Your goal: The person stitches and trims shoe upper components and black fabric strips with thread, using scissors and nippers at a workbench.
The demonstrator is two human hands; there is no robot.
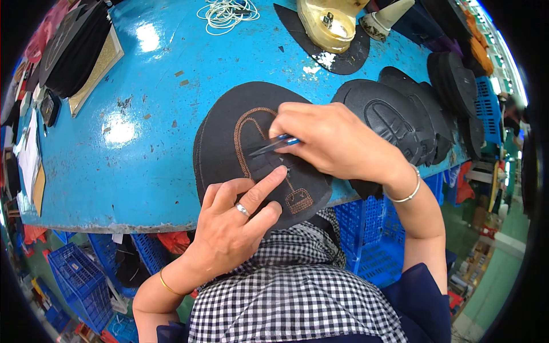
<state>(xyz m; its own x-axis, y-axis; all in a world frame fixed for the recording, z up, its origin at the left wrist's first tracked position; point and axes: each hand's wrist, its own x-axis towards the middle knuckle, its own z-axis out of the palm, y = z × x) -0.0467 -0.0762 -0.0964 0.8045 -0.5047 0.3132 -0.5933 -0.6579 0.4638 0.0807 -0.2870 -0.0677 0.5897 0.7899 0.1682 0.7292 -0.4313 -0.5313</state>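
Your right hand (337, 143) grips blue pen (274, 144) w/ tip on black shoe upper (229, 123); left hand (234, 220) open, forefinger pressing it.

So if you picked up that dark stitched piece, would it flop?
Probably. The dark stitched piece looks thin and lies flat, so it would likely bend. It overhangs the blue table edge, pinned by the left hand, suggesting it is light and could slide.

The scene is evenly and brightly lit from overhead. Glare patches are thrown on the glossy blue table (143, 114), at its upper and middle left. Only soft, short shadows are cast beneath the hands. Straight edges are bent strongly toward the rim, where black vignetting is seen. The far right background is blurred; the centre is rendered sharp.
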